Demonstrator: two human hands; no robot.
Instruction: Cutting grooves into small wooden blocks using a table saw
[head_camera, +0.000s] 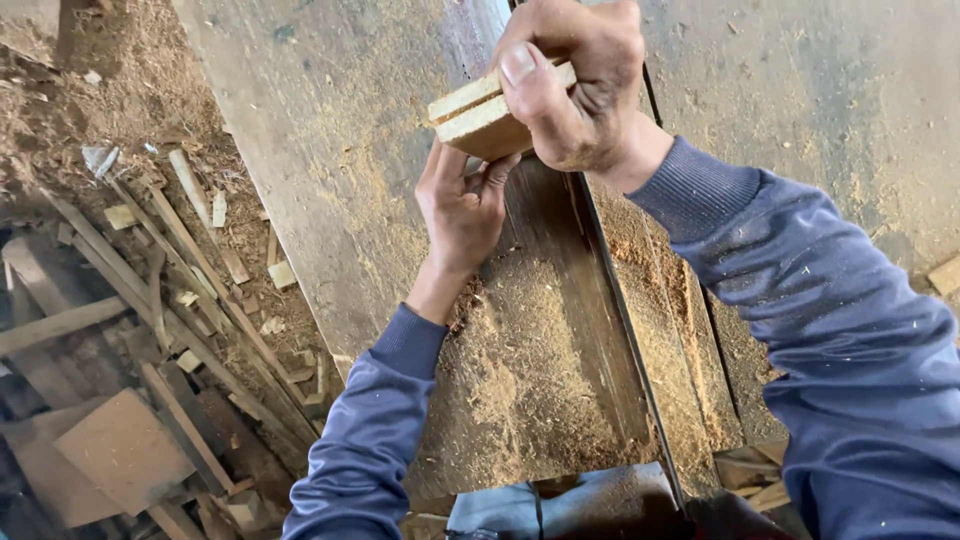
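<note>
My right hand (580, 85) grips two pale wooden blocks (480, 118) stacked together, thumb on top, held above a dusty saw table (330, 130). Below them my left hand (462, 205) is raised with its fingers touching the underside and near end of the blocks. Both arms wear blue sleeves. A dark straight rail (620, 310) runs along the table just right of my left hand.
Sawdust (530, 370) lies heaped on the table near me. On the ground to the left lie several wood offcuts and strips (190, 300) and a flat board (120, 445). More scraps (750, 475) sit at the table's lower right.
</note>
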